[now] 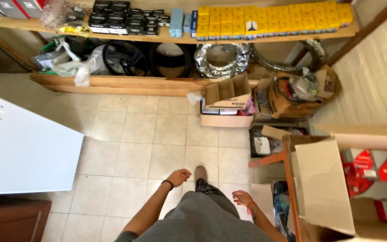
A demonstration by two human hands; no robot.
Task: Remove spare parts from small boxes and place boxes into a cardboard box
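Pale square floor tiles [135, 143] cover the room. A long wooden shelf unit [166, 39] runs along the far side. A white rectangular tabletop [23, 148] stands at left above a dark brown cabinet [10, 222]. A whitish brick-patterned wall [377, 80] rises at right.

open tiled floor [135, 139] ahead, cardboard box [323, 188] crowding right

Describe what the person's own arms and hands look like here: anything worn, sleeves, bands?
Both forearms are bare, with no sleeves showing. The left hand has a thin black band round its wrist. The right hand has a thin red band at its wrist. No gloves or rings can be made out.
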